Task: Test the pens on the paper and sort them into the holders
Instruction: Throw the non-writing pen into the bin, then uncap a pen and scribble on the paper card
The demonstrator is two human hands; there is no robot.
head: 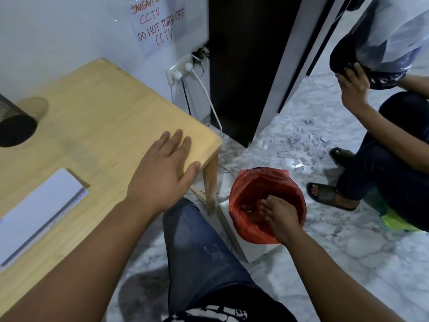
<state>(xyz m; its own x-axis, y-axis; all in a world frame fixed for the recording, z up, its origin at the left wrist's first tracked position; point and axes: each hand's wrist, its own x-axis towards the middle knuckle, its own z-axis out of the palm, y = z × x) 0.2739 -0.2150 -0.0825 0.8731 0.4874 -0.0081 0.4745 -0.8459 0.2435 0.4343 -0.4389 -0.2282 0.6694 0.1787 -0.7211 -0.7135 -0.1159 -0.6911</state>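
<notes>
Right hand point(278, 217) is down inside the red plastic bag point(243, 228) lining a bin on the floor, just off the table's near corner, fingers curled downward into the bottom of it; whether they have closed on anything I cannot tell, since the bag's folds hide the fingertips and no pen shows clearly in there. Pens, if that is what sits in the bag, should be light, stiff and slick-barrelled, easy to pinch at mid-barrel with thumb and two fingers, though a loose handful could slide about against that crinkly, yielding plastic. Left hand point(164, 168) lies flat and spread on the wooden table point(97, 108), palm down right at its corner edge, thumb hooked over the rim, holding nothing, bracing the lean toward the floor. The paper point(39, 212), a white pad or stack, lies on the table toward its near left side, well apart from that hand; thin and floppy, it will likely want a hand pinning it when a pen is tried. A dark mesh holder point(14, 126) lies tipped on its side at the table's far left edge, mouth open toward us. Beyond the table, a second person point(390, 159) crouches on the marble floor, handling a bag of their own.
</notes>
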